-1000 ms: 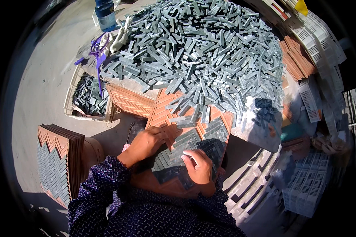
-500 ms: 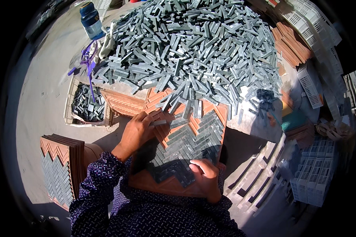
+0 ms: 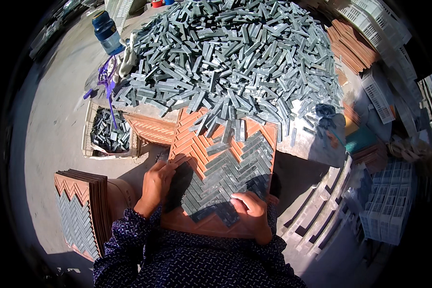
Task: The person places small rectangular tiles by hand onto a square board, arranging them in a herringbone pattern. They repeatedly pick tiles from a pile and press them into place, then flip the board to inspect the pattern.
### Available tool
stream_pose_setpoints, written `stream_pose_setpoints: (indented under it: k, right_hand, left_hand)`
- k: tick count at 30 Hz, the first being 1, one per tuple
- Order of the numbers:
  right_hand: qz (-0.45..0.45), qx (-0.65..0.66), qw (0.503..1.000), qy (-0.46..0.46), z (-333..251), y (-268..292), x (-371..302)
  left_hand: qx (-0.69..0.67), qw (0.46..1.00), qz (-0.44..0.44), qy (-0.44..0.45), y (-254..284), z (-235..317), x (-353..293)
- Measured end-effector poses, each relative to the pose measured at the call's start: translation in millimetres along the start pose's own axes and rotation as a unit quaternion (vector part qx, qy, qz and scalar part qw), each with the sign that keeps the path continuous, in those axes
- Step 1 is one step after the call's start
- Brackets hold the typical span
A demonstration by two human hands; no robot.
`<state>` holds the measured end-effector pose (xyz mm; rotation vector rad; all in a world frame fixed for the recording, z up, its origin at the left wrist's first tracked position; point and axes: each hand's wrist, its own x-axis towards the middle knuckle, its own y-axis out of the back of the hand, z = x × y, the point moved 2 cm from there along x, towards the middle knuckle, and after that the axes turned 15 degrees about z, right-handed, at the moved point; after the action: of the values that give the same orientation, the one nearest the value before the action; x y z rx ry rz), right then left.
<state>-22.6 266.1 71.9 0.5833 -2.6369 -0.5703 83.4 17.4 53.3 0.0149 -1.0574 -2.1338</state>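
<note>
An orange herringbone-grooved tray (image 3: 216, 229) lies tilted in front of me, against the table edge. Grey-green stone strips (image 3: 233, 173) fill much of its middle and right; bare grooves show at its upper left. My left hand (image 3: 154, 186) is at the tray's left edge, thumb and fingers pressed together; whatever they hold is hidden. My right hand (image 3: 252, 211) rests over the lower right strips, fingers curled, and I cannot make out anything in it. One loose strip (image 3: 218, 148) lies askew on the grooves. Other strips spill over the tray's top edge.
A big heap of strips (image 3: 235, 53) covers the table beyond. At left stand a crate of darker pieces (image 3: 87, 137), a stack of trays (image 3: 77, 211) and a blue bottle (image 3: 107, 33). Orange trays (image 3: 352, 45), white crates (image 3: 388, 206) and a slatted pallet (image 3: 312, 216) stand right.
My left hand has moved down and slightly left along the tray's edge. The strip that stuck out from its fingers no longer shows. My right hand stays nearly in place.
</note>
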Motion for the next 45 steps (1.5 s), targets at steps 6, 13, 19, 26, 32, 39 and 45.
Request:
stream_pose_setpoints:
  k: [6,13,19,26,32,39,45]
  right_hand:
    - [-0.002,0.018,0.999,0.044,3,-7,0]
    - [-0.004,0.016,0.999,0.039,-3,-4,0]
    - [0.015,0.01,0.999,0.038,-1,5,-2]
    - [0.028,0.021,0.999,0.041,9,6,-2]
    - [-0.03,0.038,0.998,0.047,2,-12,19]
    - [-0.022,-0.074,0.992,0.104,8,-80,80]
    - [-0.043,-0.207,0.975,0.064,-9,-124,88]
  left_hand:
    - [-0.052,0.996,-0.018,-0.077,-8,-17,3]
    - [-0.023,0.99,-0.031,-0.136,-35,26,36]
    - [-0.002,0.984,-0.077,-0.162,-75,37,59]
    - [0.044,0.978,-0.043,-0.198,-67,21,49]
    - [0.051,0.994,-0.056,-0.072,-36,0,37]
    - [-0.019,0.999,-0.031,-0.037,-32,-2,35]
    - [-0.046,0.999,-0.025,0.003,-29,-8,32]
